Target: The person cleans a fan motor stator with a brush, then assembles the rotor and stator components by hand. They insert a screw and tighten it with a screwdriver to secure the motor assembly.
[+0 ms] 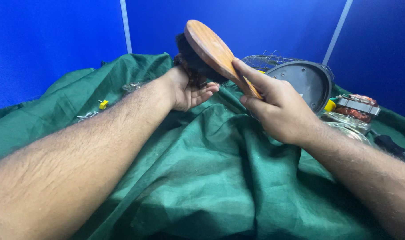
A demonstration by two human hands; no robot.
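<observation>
My right hand grips the handle of a wooden hairbrush, its oval back facing up and its dark bristles pointing down and away. My left hand is held palm up under the brush head, fingers curled against the dark bristles; whether it holds loose hair there is unclear. Both hands hover above a crumpled green cloth.
A round grey dish-like part and a wire fan guard lie behind my right hand. A motor with copper windings and clear parts sit at right. A small yellow piece lies at left. Blue panels stand behind.
</observation>
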